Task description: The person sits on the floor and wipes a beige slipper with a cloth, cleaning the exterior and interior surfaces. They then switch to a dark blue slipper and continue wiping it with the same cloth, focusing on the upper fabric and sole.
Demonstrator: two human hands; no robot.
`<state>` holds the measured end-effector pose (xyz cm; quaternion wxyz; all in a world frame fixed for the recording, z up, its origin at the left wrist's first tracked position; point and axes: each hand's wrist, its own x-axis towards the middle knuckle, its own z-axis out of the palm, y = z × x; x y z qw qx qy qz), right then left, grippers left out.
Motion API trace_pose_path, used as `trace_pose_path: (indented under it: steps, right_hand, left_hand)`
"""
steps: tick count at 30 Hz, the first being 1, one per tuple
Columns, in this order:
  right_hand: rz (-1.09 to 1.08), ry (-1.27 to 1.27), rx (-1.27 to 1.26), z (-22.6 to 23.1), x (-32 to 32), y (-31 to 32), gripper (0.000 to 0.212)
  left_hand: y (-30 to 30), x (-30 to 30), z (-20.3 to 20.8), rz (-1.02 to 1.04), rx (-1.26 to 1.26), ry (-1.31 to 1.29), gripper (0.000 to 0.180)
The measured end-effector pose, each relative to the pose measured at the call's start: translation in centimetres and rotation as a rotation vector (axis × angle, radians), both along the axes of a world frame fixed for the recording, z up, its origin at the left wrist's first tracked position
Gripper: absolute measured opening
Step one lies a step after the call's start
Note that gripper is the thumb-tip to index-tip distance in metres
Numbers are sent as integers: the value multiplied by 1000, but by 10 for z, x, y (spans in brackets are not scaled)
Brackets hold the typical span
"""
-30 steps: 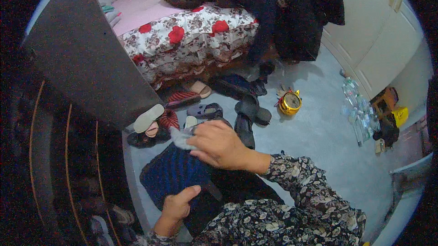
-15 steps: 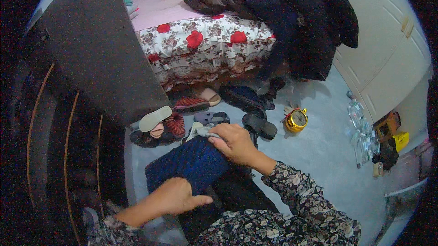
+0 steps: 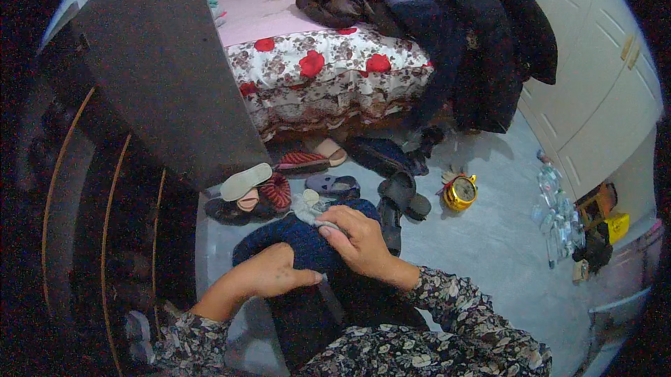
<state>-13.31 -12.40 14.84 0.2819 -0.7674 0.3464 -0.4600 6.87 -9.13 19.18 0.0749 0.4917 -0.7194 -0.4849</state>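
Over my lap is a soft-looking dark blue item with a ribbed texture (image 3: 314,245); its exact kind I cannot make out. My left hand (image 3: 269,271) grips its near left side, thumb stretched to the right and the other fingers hidden. Pinched in my right hand (image 3: 360,238) is a crumpled greyish-white cloth (image 3: 306,206), which rests against the far edge of the blue item. Just beyond lie grey-blue slippers (image 3: 333,185), a white-soled slipper (image 3: 244,181) and a red-and-black striped slipper (image 3: 302,162).
Dark shoes (image 3: 398,192) and a golden pot (image 3: 460,192) stand on the grey floor. At right are clear plastic bottles (image 3: 559,230) and a yellow bag (image 3: 616,227). A shoe cabinet (image 3: 157,76) borders the left; a bed with floral cover (image 3: 307,90) carries dark clothes (image 3: 482,62).
The blue item has tilted and looks shorter, its far edge now spreading right under the cloth. My right hand has shifted slightly right and down. The whole view has moved a little.
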Motion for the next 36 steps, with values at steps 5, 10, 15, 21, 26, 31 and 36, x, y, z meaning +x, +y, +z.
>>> trace_pose_path:
  steps: [5, 10, 15, 21, 26, 31, 36]
  right_hand:
    - [19, 53, -64, -2, 1, -8, 21]
    - [42, 209, 7, -9, -2, -31, 22]
    - [-9, 298, 44, -23, -17, -51, 24]
    - [-181, 185, 170, -43, -36, -44, 23]
    - [-253, 33, -28, -53, -36, -26, 20]
    - [-207, 109, -62, -39, -24, -17, 15]
    - [-115, 69, -132, -22, -6, -11, 18]
  left_hand:
    - [-1, -1, -1, -2, 17, 92, 37]
    - [-5, 4, -17, 25, -63, 67, 40]
    - [-5, -6, 8, 54, 21, 9, 42]
    - [-10, 6, -14, 61, 1, -17, 43]
    - [-10, 1, -9, 51, -57, 137, 45]
    - [-17, 9, -16, 48, 22, -6, 42]
    - [-16, 2, 0, 58, -41, 147, 35]
